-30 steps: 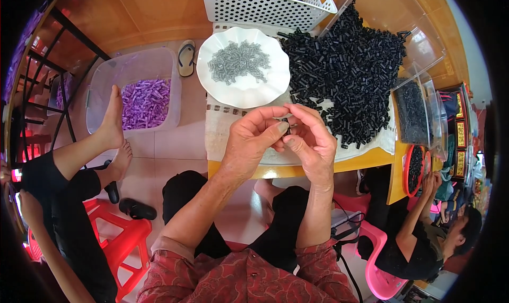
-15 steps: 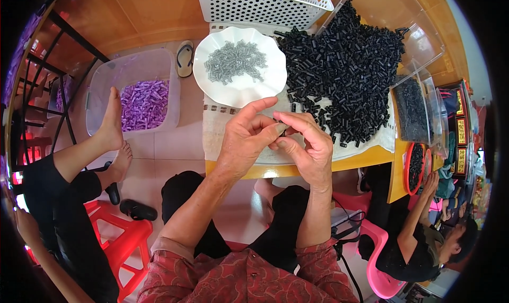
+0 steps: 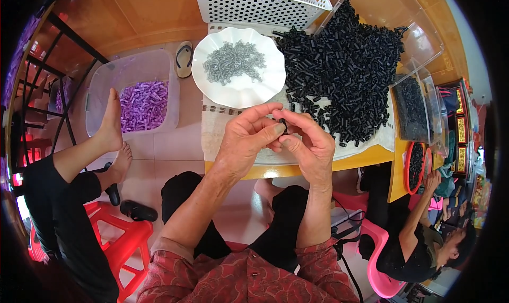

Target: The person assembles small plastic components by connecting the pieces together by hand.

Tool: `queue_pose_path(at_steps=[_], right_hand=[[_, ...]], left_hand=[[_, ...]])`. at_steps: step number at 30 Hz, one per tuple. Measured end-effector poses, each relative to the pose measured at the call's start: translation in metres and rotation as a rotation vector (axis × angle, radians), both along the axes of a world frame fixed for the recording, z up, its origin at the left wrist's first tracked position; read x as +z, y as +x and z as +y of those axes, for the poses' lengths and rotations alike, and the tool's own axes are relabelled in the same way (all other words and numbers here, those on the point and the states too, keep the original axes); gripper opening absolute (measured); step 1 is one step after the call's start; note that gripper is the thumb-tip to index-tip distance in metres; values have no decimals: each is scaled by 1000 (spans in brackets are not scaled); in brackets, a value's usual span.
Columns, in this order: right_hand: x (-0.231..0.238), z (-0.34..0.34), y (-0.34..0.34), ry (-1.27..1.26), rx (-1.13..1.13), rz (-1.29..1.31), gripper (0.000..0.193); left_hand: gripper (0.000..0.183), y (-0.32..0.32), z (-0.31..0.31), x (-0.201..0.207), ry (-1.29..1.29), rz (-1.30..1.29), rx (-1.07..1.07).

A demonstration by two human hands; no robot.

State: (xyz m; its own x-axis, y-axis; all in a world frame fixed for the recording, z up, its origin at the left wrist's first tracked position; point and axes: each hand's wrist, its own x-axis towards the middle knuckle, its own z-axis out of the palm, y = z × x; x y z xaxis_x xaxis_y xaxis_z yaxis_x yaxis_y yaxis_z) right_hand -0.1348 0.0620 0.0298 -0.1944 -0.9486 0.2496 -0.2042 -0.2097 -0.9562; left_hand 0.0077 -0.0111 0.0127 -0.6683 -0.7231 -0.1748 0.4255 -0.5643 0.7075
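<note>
Over the table's front edge, my left hand (image 3: 248,136) and my right hand (image 3: 308,146) meet fingertip to fingertip. Between them is a small black tube-like piece (image 3: 282,126), pinched by the left thumb and fingers and also gripped by the right fingers. Most of the piece is hidden by the fingertips. Beyond my hands stands a white wavy-rimmed plate (image 3: 204,88) holding a heap of small clear pieces (image 3: 234,61). A large pile of short black tubes (image 3: 344,72) spreads on a pale cloth (image 3: 217,136) at the right.
A white perforated basket (image 3: 260,8) stands at the back. Clear bins (image 3: 411,109) and a red-rimmed tray (image 3: 415,167) of black parts are at right, near a seated person (image 3: 419,234). On the floor at left are a tub of purple pieces (image 3: 146,105), another person's legs and a red stool (image 3: 124,236).
My left index finger has curled in toward the right fingertips, and the black piece between them shows more plainly. Both hands stay in nearly the same place.
</note>
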Motion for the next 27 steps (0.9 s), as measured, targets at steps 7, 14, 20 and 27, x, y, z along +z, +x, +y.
queue_pose_path(at_steps=[7,14,20,27], right_hand=[[0,-3,2,-44,-24,29,44],[0,-1,1,-28,-12,-41,43],[2,1,-4,-31,-102,10,37],[5,4,2,-34,-109,-131,34]], left_hand=[[38,2,0,-4,-39,6,1],[37,1,0,-4,-64,-38,-23],[48,5,-5,0,-179,-24,-114],[61,3,-3,4,-360,-64,-104]])
